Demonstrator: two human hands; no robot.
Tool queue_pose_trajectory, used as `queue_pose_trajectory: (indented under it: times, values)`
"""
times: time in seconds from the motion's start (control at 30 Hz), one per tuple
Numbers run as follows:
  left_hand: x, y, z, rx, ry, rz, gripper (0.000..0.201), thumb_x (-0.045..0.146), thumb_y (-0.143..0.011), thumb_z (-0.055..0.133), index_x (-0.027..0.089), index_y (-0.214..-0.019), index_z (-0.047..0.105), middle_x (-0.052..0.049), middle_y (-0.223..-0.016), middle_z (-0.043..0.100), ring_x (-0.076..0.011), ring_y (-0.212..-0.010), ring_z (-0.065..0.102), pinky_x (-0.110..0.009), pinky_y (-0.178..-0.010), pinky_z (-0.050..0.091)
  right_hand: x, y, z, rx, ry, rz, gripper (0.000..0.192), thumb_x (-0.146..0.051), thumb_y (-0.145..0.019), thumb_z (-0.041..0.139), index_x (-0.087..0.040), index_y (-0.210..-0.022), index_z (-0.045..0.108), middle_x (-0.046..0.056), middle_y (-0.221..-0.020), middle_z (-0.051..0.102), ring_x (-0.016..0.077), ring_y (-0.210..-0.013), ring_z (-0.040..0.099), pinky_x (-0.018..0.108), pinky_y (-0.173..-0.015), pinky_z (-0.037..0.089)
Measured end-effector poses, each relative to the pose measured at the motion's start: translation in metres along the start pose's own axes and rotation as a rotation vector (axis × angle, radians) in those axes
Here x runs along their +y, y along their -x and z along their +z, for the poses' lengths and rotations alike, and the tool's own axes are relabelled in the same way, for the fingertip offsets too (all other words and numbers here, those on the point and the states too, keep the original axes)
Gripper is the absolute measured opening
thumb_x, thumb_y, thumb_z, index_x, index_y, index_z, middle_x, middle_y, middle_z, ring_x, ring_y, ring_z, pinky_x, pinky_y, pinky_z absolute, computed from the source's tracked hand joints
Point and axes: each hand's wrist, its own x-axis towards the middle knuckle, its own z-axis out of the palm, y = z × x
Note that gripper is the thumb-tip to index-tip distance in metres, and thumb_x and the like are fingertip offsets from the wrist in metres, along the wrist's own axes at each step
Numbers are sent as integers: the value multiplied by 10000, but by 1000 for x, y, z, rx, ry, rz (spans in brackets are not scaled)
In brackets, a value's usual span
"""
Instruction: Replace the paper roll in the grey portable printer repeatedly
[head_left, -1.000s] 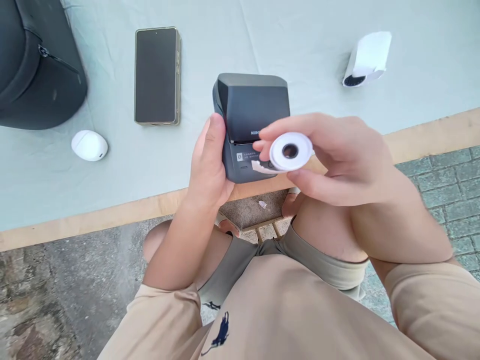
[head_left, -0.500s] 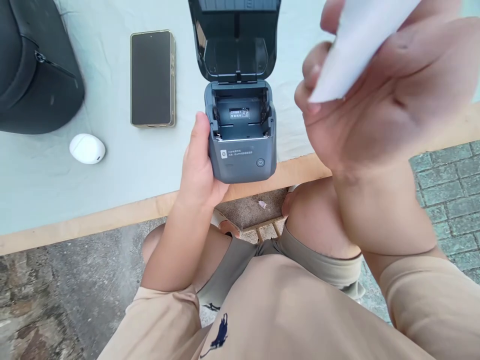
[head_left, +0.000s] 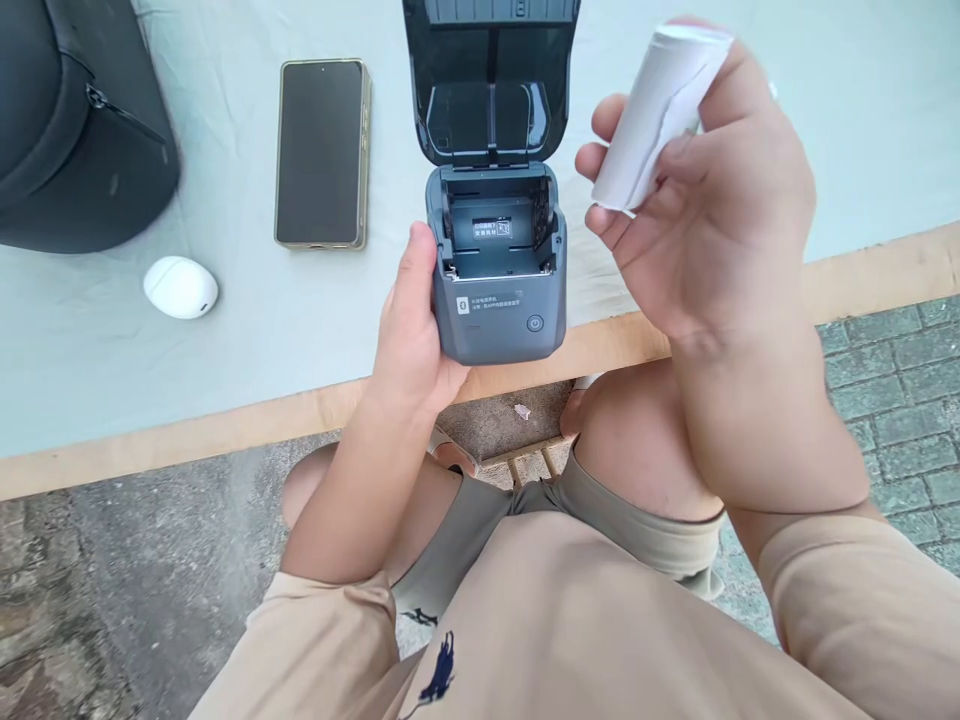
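Note:
My left hand [head_left: 416,330] grips the lower left side of a dark grey portable label printer [head_left: 499,335], thumb along its edge. The printer's lid [head_left: 491,95] is flipped up, baring an inner bay with a small printed label. Its front carries a power button and a Bluetooth mark. To the right of the printer, my right hand [head_left: 720,200] is raised with its palm showing and its fingers closed around a white paper roll [head_left: 652,120]. The roll is tilted, and a torn loose edge of paper runs along its side.
A smartphone [head_left: 321,155] lies face up left of the printer. Further left are a white oval earbud case [head_left: 181,287] and a black zippered bag [head_left: 82,150]. The pale cloth-covered table [head_left: 247,345] ends at a wooden front edge [head_left: 225,435], just above my knees.
My right hand has moved down and left, turning the paper roll so more of it shows. The printer and table items sit slightly further right in view; my left hand keeps its hold.

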Motion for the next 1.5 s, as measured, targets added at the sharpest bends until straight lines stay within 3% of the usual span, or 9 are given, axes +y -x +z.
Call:
queue_pose_trajectory:
  times: [0.13,0.3,0.47,0.7,0.83,1.2,1.3,1.4,1.5]
  values:
    - [-2,0,0,15,-8,10,428,525,-970,401,208,-1035,682,-72,-1264,685,-289,-1325,564,-435,-1139,494,6,-4,-7,-6,133,77,505,-286,-757,435,-227,-1257,389,72,-1312,569,195,-1104,647,291,-719,566]
    - [-4,1,0,-50,-42,25,477,536,-979,338,200,-1089,658,-109,-1239,681,-302,-1355,534,-451,-1098,518,10,14,-4,-56,565,-469,437,-324,-893,514,-320,-1328,473,-49,-1530,381,164,-1107,631,303,-835,592]
    - [-5,4,6,-42,-76,63,475,553,-979,335,204,-1045,650,-83,-1157,692,-266,-1357,528,-375,-1079,523,10,20,2,-304,746,-661,392,-161,-895,531,-291,-1265,512,-12,-1320,594,141,-1195,600,310,-1044,532]
    - [-7,6,-2,-110,-82,58,343,511,-939,532,214,-1097,598,-53,-1125,658,-217,-1137,641,-334,-959,557,18,14,2,-272,840,-824,258,-213,-879,594,-245,-1134,575,-15,-1161,699,146,-1050,682,299,-864,585]
    - [-6,8,-8,-124,-92,50,293,441,-912,623,203,-1084,615,-18,-1026,677,-163,-1003,679,-256,-853,565,23,13,1,-261,816,-836,251,-204,-873,608,-255,-1118,577,-18,-1141,707,157,-1033,696,332,-857,584]
    - [-8,5,-16,-175,-131,98,391,511,-839,698,183,-1048,656,-30,-955,720,-257,-1053,703,-288,-726,584,25,15,-5,-318,589,-789,421,-142,-831,697,-299,-1205,588,-33,-1200,676,167,-1119,672,336,-919,610]
    - [-8,7,-14,-136,-123,103,347,499,-907,606,194,-1060,666,-11,-934,726,-224,-1063,701,-278,-757,591,27,16,1,-204,454,-787,443,-176,-790,748,-292,-1179,571,-14,-1231,596,172,-1196,601,287,-843,637]
    - [-8,8,-13,-126,-95,129,346,507,-895,620,217,-1071,687,2,-973,738,-190,-989,711,-262,-803,583,32,16,9,-31,388,-755,435,-294,-736,813,-274,-1069,533,-3,-1052,502,103,-1010,583,221,-767,629]
    - [-8,8,-14,-166,-53,118,344,500,-859,671,223,-1062,695,-8,-1018,742,-200,-976,708,-277,-837,580,37,16,14,0,353,-755,431,-331,-734,812,-271,-996,475,-14,-895,448,64,-777,535,249,-784,635]
